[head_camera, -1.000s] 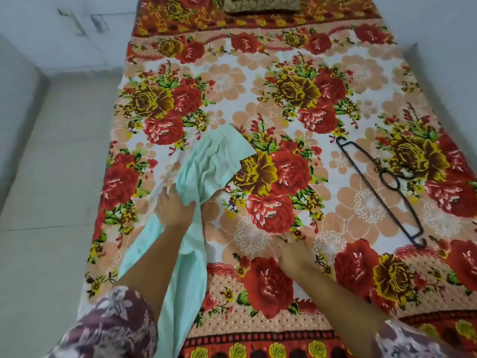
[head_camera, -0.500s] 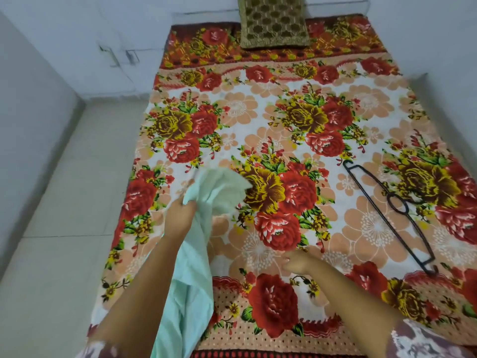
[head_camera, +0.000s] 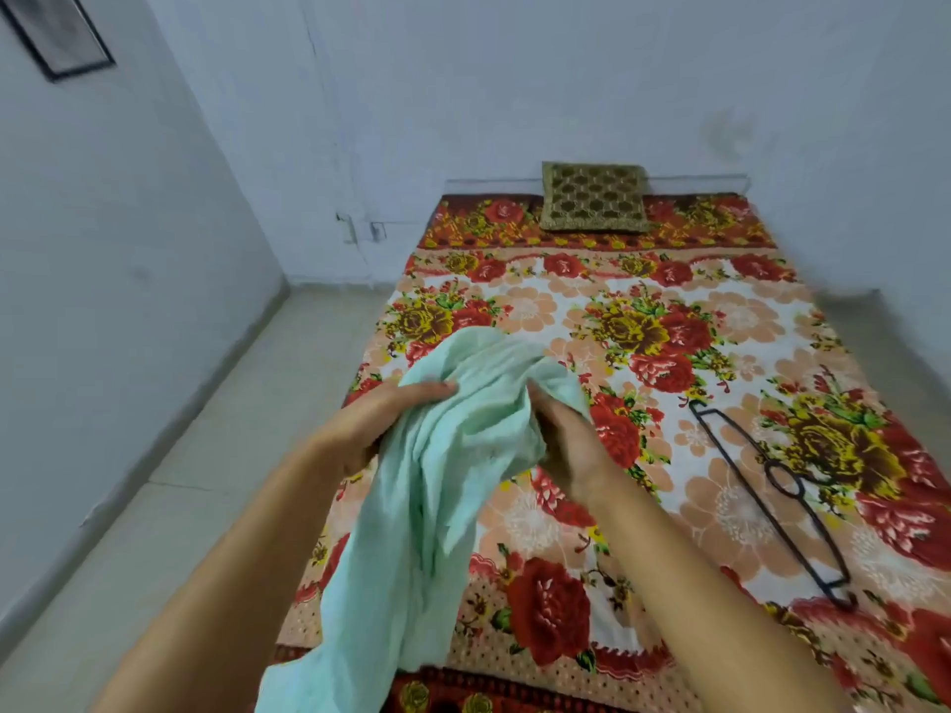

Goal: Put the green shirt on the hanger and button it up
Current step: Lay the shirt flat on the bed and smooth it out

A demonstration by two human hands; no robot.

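The pale green shirt (head_camera: pixel 442 470) hangs bunched in the air above the near left part of the bed, its lower part trailing down past the bed's edge. My left hand (head_camera: pixel 375 424) grips its left side, thumb lying across the cloth. On the shirt's right side, my right hand (head_camera: pixel 566 440) has its fingers tucked into the folds and holds the cloth. The black hanger (head_camera: pixel 772 486) lies flat on the bedsheet to the right, apart from both hands.
The bed (head_camera: pixel 669 321) is covered with a red and orange floral sheet. A brown patterned cushion (head_camera: pixel 594 203) leans at its head against the wall. Pale tiled floor (head_camera: pixel 170 481) runs along the bed's left side, with walls behind and to the left.
My left hand has lifted the shirt off the bed. My right hand left the sheet and took hold of the shirt's right side. The view has tilted upward.
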